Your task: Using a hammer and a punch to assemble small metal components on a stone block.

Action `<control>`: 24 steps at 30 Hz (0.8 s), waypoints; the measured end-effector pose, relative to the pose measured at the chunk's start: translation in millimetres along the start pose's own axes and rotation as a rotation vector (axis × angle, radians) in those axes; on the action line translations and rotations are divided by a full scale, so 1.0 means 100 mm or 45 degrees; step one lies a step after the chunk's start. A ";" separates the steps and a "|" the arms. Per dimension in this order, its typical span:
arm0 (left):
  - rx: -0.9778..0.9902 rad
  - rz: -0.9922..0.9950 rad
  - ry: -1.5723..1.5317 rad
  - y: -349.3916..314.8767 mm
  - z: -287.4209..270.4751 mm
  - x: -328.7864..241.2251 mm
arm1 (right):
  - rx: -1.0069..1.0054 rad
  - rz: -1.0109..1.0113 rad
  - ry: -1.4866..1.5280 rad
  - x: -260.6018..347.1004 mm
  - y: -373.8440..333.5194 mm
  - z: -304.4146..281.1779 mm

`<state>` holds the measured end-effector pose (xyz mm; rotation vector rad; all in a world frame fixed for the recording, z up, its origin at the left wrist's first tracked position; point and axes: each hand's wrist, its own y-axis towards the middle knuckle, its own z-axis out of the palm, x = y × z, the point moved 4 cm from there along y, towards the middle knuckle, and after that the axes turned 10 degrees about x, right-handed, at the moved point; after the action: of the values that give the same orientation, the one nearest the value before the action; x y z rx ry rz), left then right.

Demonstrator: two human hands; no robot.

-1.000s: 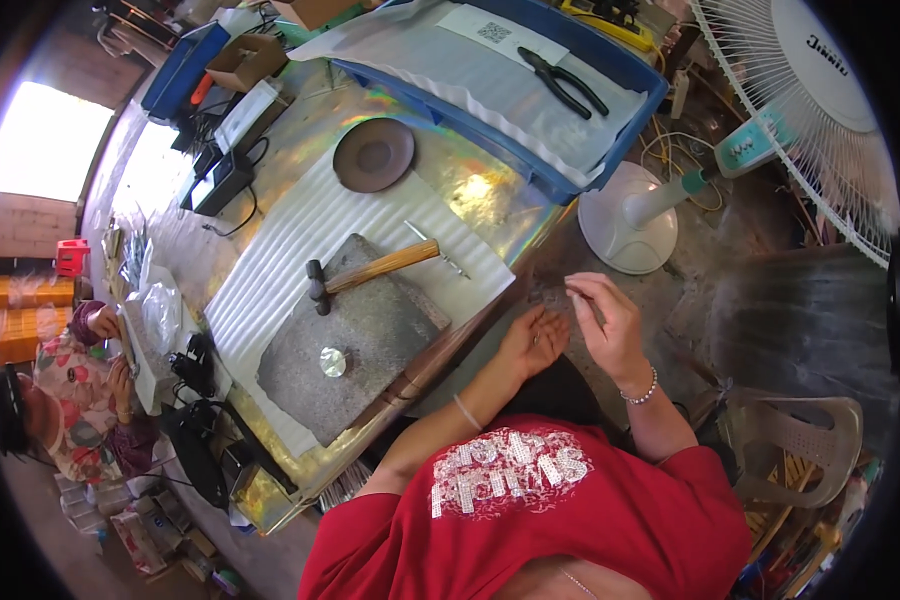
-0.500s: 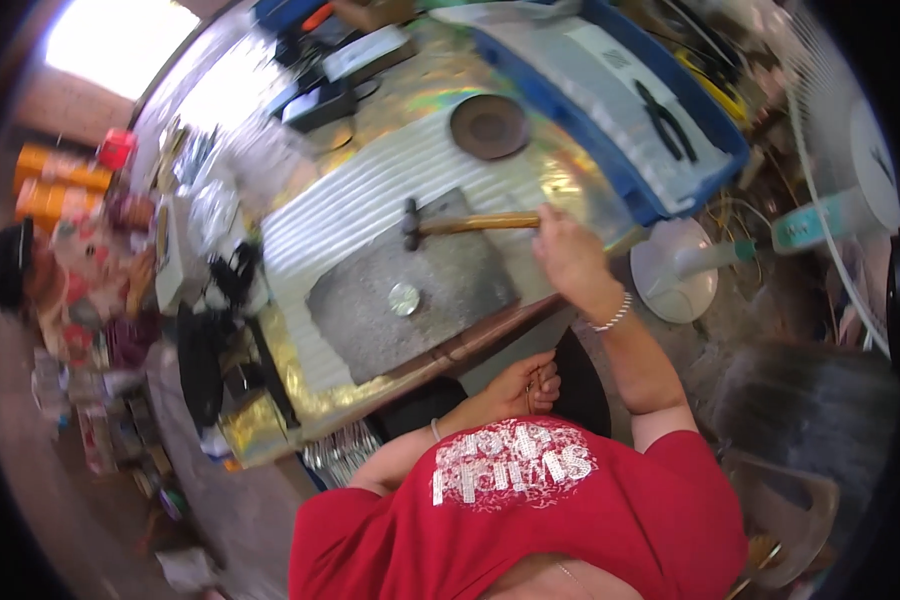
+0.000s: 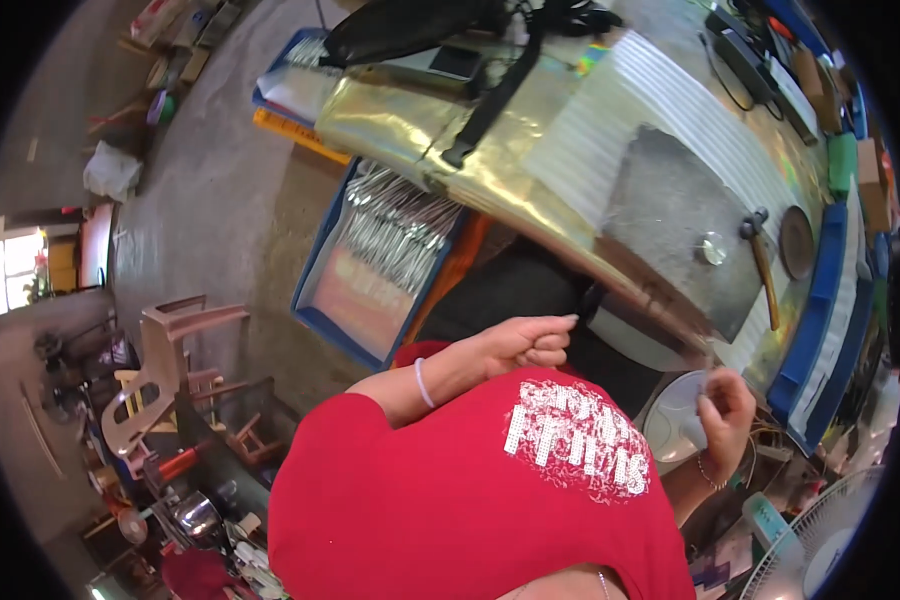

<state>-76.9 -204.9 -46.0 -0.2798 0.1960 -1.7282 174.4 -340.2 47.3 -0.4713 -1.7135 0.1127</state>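
My left hand [image 3: 532, 342] is closed in front of my red shirt, thumb against curled fingers; whatever lies inside is hidden. My right hand [image 3: 727, 412] is raised off the table's near edge, its fingers curled in toward the thumb, and I cannot make out anything in them. A hammer [image 3: 762, 262] with a wooden handle lies at the right side of a dark grey slab [image 3: 660, 200], touched by neither hand. On the slab sits a small round silvery piece [image 3: 711, 248].
Beyond the hammer is a round brown disc [image 3: 796, 243]. A long blue tray [image 3: 808, 360] flanks the table's right side. At my left, another blue tray [image 3: 315, 310] holds many shiny metal rods. A black strap [image 3: 500, 100] crosses the gold-covered table [image 3: 390, 115]. A plastic chair [image 3: 160, 380] stands behind.
The view has swung left, bringing the tray of rods and the chair into sight. My right hand has let go of the hammer and drawn back; the hammer now lies down. My left hand stays closed.
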 end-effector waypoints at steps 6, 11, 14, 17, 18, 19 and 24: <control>0.093 0.360 -0.139 -0.91 -0.38 -0.13 | 0.811 -0.140 -0.212 0.45 1.18 1.79; 0.099 0.538 -0.144 -1.53 -0.56 -0.09 | 0.976 -0.404 -0.412 0.46 2.05 3.03; -0.003 0.683 -0.119 -1.80 -0.65 -0.03 | 1.079 -0.487 -0.404 0.22 2.27 3.76; 0.014 0.741 -0.140 -1.94 -0.77 0.05 | 1.181 -0.438 -0.438 -0.05 2.27 4.37; 0.028 0.779 -0.160 -1.98 -0.80 0.07 | 1.220 -0.407 -0.481 -0.17 2.24 4.54; 0.040 0.815 -0.190 -1.99 -0.84 0.06 | 1.264 -0.366 -0.520 -0.27 2.20 4.70; -0.134 0.772 -0.036 -2.14 -0.77 0.03 | 1.318 -0.356 -0.842 -0.68 2.01 5.32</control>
<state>-301.6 -172.7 -57.9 -0.2861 0.3155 -1.1149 -279.6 -83.7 -189.9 0.6407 -2.0449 0.9771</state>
